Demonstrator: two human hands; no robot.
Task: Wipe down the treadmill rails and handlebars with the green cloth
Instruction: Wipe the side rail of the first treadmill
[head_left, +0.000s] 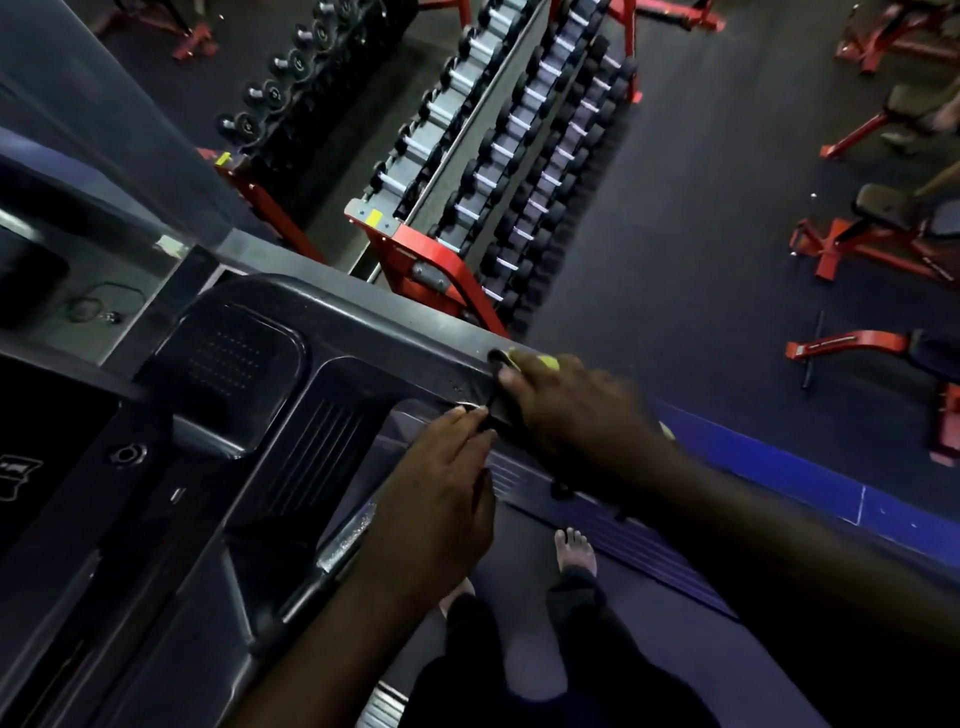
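Two hands work at the treadmill's right rail (415, 332), the dark bar running from the console (244, 364) toward the right. The right hand (582, 415) is wrapped over the rail, fingers (511, 382) curled down around it, with the cloth (545, 361) pressed beneath; only a yellow-green edge of it peeks out past the knuckles, on the rail's far side. The left hand (441, 499) sits just beside, under the rail's near edge, its fingertips (470, 413) pinched together on a small dark piece against the right hand; what that piece is cannot be told. Below, bare feet (574, 551) stand on the belt (675, 665). Beyond the rail, a red rack (431, 260) holds rows of dumbbells (519, 171), and red benches (883, 228) stand well apart on the dark floor (701, 208).
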